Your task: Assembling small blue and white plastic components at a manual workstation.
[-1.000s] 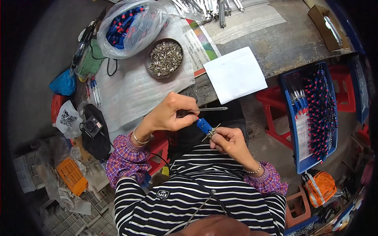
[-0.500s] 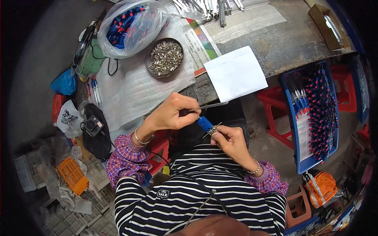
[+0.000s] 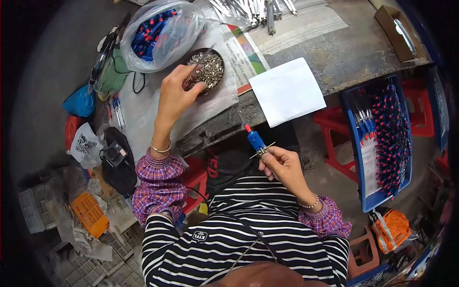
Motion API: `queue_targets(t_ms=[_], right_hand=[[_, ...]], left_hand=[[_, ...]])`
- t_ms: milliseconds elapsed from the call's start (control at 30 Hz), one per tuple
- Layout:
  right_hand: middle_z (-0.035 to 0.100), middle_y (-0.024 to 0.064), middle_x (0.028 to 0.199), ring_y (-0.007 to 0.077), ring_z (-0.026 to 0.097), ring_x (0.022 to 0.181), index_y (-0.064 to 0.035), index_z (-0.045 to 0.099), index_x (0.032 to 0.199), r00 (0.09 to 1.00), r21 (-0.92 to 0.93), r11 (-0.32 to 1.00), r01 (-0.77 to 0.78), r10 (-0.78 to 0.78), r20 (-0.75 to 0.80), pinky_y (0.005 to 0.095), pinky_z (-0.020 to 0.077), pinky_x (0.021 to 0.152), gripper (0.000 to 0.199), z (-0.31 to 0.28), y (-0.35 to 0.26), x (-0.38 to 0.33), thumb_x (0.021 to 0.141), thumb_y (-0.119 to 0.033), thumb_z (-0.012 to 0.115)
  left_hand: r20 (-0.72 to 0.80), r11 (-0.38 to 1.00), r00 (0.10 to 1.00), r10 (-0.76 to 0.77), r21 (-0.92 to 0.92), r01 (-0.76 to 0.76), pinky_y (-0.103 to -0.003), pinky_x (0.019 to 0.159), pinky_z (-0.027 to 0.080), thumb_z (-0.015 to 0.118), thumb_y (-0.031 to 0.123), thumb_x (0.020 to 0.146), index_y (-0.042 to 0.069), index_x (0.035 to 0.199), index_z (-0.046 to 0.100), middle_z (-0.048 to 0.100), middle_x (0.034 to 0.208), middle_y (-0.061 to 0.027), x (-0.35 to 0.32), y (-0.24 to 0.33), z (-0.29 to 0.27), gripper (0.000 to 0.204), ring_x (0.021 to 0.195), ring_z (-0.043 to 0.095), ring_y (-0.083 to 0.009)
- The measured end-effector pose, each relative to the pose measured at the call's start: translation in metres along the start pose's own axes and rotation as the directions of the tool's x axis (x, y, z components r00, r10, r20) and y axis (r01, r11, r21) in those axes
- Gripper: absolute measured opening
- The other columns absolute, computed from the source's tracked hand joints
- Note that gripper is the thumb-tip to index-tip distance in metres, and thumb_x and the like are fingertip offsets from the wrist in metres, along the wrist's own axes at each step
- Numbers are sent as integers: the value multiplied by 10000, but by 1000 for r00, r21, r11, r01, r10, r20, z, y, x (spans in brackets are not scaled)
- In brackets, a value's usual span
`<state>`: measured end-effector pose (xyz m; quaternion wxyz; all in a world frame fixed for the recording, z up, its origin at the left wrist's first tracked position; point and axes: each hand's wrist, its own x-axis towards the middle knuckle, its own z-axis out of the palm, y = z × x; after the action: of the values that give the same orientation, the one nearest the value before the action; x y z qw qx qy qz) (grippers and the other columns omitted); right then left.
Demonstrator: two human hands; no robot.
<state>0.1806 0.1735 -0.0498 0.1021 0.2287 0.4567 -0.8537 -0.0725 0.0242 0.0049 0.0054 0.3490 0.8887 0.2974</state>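
My left hand (image 3: 178, 93) is over the dark bowl (image 3: 221, 79), its fingertips touching the small shiny metal pieces (image 3: 210, 69) heaped inside. A thin metal tool (image 3: 195, 71), slightly blurred, stays gripped in that hand and points away over the bowl. Whether the fingertips also pinch a metal piece cannot be seen. In front of my lap, my right hand (image 3: 283, 170) is closed on the metal end of a small blue-handled tool (image 3: 256, 140). Its red tip points away from me, and thin metal pins stick out crosswise beside my thumb.
Behind the bowl stands a clear plastic bag (image 3: 189, 24) of blue and red parts. White paper (image 3: 287, 91) lies at the table's edge; metal strips (image 3: 258, 12) lie farther back. A blue tray (image 3: 366, 203) of similar tools sits at right on red stools (image 3: 330, 143).
My left hand has moved from beside the blue-handled tool, away and left to the bowl, carrying the thin metal tool. A red tip now shows on the blue-handled tool; my right hand barely moved.
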Motion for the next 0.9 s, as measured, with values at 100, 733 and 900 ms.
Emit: queue_targets(t_ms=[100, 733, 900], right_hand=[[601, 20, 665, 26, 500, 514, 25, 614, 830, 1000, -48, 999, 19, -20, -14, 172, 413, 444, 167, 0, 2, 1, 894, -111, 540], [614, 24, 654, 31, 520, 518, 30, 629, 837, 999, -150, 988, 44, -48, -21, 178, 427, 449, 166, 1, 2, 1, 879, -111, 551], [614, 25, 655, 32, 521, 519, 30, 628, 841, 999, -142, 989, 32, -34, -15, 177, 428, 451, 161, 2, 4, 1, 877, -107, 552]], left_hand=[[2, 997, 998, 63, 51, -63, -310, 577, 438, 658, 86, 706, -1, 905, 642, 584, 723, -110, -1, -7, 10, 218, 591, 563, -243], [13, 916, 974, -228, -335, 219, -165, 481, 315, 666, 34, 749, 6, 782, 662, 586, 653, 47, -7, -12, -10, 43, 537, 437, 0], [107, 790, 944, -311, -523, 320, -160, 441, 296, 657, -15, 727, 4, 799, 648, 592, 631, 13, -10, -13, -11, 74, 483, 422, -6]])
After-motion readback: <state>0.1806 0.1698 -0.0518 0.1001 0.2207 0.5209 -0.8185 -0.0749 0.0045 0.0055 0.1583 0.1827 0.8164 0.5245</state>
